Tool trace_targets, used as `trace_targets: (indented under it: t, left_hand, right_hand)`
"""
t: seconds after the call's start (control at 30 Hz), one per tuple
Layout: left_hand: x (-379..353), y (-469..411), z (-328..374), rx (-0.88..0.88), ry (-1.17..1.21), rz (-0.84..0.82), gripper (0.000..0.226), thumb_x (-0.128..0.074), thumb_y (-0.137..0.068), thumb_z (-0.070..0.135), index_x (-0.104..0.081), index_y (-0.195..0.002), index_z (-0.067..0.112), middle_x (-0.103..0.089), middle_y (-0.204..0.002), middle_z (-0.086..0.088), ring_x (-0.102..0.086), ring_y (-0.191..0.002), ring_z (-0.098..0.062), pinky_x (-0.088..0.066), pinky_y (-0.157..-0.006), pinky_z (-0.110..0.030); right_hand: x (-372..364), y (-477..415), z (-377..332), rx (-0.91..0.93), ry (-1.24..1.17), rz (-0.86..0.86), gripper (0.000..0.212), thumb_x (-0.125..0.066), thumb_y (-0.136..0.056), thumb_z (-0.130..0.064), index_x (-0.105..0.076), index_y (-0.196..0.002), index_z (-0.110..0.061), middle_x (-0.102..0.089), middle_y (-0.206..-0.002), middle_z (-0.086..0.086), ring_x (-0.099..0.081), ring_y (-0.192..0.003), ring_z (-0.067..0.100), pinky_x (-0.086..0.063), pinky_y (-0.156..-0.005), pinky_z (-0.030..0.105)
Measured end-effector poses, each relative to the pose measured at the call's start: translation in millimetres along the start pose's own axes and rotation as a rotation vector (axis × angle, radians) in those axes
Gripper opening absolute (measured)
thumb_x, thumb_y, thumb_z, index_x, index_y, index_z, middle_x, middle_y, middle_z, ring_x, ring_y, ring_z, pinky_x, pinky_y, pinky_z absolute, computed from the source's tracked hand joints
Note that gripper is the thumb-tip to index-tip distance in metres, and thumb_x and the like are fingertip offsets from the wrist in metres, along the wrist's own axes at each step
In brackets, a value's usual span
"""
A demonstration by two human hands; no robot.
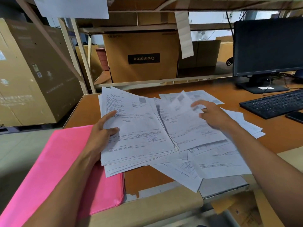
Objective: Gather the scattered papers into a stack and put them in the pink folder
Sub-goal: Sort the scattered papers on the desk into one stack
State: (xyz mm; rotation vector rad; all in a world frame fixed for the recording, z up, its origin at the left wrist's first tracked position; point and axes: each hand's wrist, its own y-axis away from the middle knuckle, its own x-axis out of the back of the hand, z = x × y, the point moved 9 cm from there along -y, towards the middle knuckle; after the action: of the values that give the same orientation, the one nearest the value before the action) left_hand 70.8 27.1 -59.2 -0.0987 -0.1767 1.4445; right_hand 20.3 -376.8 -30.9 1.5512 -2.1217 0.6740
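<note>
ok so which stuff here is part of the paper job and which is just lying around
In the job: stack of papers gripped by the left hand; loose papers under the right hand; pink folder.
Lying about: monitor, keyboard, phone, Crompton box.

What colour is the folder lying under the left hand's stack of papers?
Bright pink. The folder shows best, and only, in the head view.

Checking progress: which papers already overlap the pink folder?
The thick stack gripped by the left hand; its lower-left corner covers part of the pink folder. The loose sheets to its right lie only on the desk.
</note>
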Motion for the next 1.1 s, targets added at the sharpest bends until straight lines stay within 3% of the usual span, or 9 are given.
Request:
trace_targets:
  t: [0.13, 0.23, 0.33, 0.43, 0.63, 0.8, 0.93, 1.03, 1.1]
  left_hand:
    - [-2, 4, 1, 0.017, -0.012, 0.004, 0.061, -0.068, -0.095, -0.002, -0.061, -0.142, 0.036, -0.055, -0.147, 0.009, -0.060, -0.118, -0.004, -0.050, -0.084, -0.020]
    - [-2, 5, 3, 0.018, -0.031, 0.009, 0.062, -0.068, -0.096, -0.002, -0.058, -0.146, 0.033, -0.055, -0.145, 0.010, -0.059, -0.109, 0.005, -0.051, -0.073, -0.010]
    - [-4, 5, 3, 0.025, -0.043, 0.013, 0.063, -0.067, -0.095, -0.002, -0.056, -0.147, 0.033, -0.057, -0.142, 0.009, -0.061, -0.106, 0.004, -0.051, -0.072, -0.010]
    - [-4, 4, 3, 0.026, -0.071, 0.003, 0.064, -0.068, -0.095, -0.003, -0.056, -0.147, 0.032, -0.056, -0.144, 0.008, -0.060, -0.106, 0.005, -0.051, -0.067, -0.005]
    - [-4, 6, 7, 0.029, -0.080, 0.011, 0.054, -0.063, -0.099, 0.006, -0.058, -0.146, 0.033, -0.056, -0.145, 0.011, -0.059, -0.124, -0.010, -0.046, -0.088, -0.019]
    - [-8, 11, 7, 0.078, 0.077, 0.043, 0.038, -0.055, -0.106, 0.041, -0.066, -0.139, 0.027, -0.066, -0.137, 0.014, -0.063, -0.121, -0.006, -0.044, -0.112, -0.036]
    - [-18, 18, 6, 0.159, 0.259, 0.029, 0.030, -0.051, -0.106, 0.046, -0.073, -0.120, 0.031, -0.079, -0.113, 0.004, -0.077, -0.100, -0.022, -0.062, -0.081, -0.040]
    - [-16, 14, 11, 0.057, 0.139, -0.002, 0.030, -0.056, -0.106, 0.025, -0.063, -0.132, 0.038, -0.076, -0.119, 0.014, -0.075, -0.107, -0.014, -0.058, -0.088, -0.037]
    - [-13, 13, 12, 0.018, 0.059, -0.009, 0.062, -0.060, -0.100, 0.001, -0.051, -0.144, 0.044, -0.073, -0.127, 0.012, -0.073, -0.110, -0.017, -0.059, -0.082, -0.036]
  right_hand:
    - [27, 1, 12, -0.048, -0.236, 0.268, 0.020, -0.066, -0.097, -0.011, -0.078, -0.105, -0.024, -0.068, -0.122, -0.005, -0.063, -0.088, 0.011, -0.047, -0.064, 0.022]
    - [56, 5, -8, 0.126, -0.336, 0.484, 0.032, -0.067, -0.095, -0.008, -0.073, -0.120, -0.028, -0.065, -0.115, -0.015, -0.059, -0.100, 0.004, -0.050, -0.077, 0.012]
    - [62, -1, -16, 0.194, -0.826, 0.360, 0.039, -0.061, -0.096, -0.002, -0.070, -0.121, -0.031, -0.066, -0.132, -0.006, -0.066, -0.117, 0.018, -0.059, -0.087, 0.031]
    - [45, -7, -30, 0.204, -1.174, 0.145, 0.040, -0.052, -0.099, 0.000, -0.063, -0.127, -0.026, -0.067, -0.132, 0.001, -0.071, -0.110, 0.021, -0.060, -0.082, 0.036]
    - [-21, -1, -40, 0.156, -0.530, 0.159, 0.042, -0.073, -0.086, 0.000, -0.075, -0.120, -0.025, -0.065, -0.132, -0.002, -0.056, -0.129, 0.020, -0.046, -0.110, 0.038]
    - [-74, 14, -70, 0.188, -0.252, 0.070, 0.040, -0.070, -0.092, -0.003, -0.070, -0.128, -0.020, -0.064, -0.132, -0.006, -0.065, -0.113, 0.019, -0.047, -0.074, 0.006]
    - [-102, 17, -79, 0.168, -0.161, 0.018, 0.041, -0.063, -0.095, -0.002, -0.065, -0.133, -0.018, -0.061, -0.133, -0.001, -0.063, -0.070, 0.010, -0.044, -0.044, 0.014]
    - [-116, 19, -89, 0.203, -0.105, 0.006, 0.042, -0.062, -0.096, -0.002, -0.063, -0.133, -0.022, -0.060, -0.138, 0.000, -0.063, -0.081, 0.009, -0.053, -0.053, 0.022]
    - [-123, 19, -92, 0.199, -0.084, -0.016, 0.042, -0.063, -0.096, -0.005, -0.062, -0.134, -0.024, -0.059, -0.138, 0.000, -0.065, -0.090, 0.015, -0.059, -0.066, 0.031]
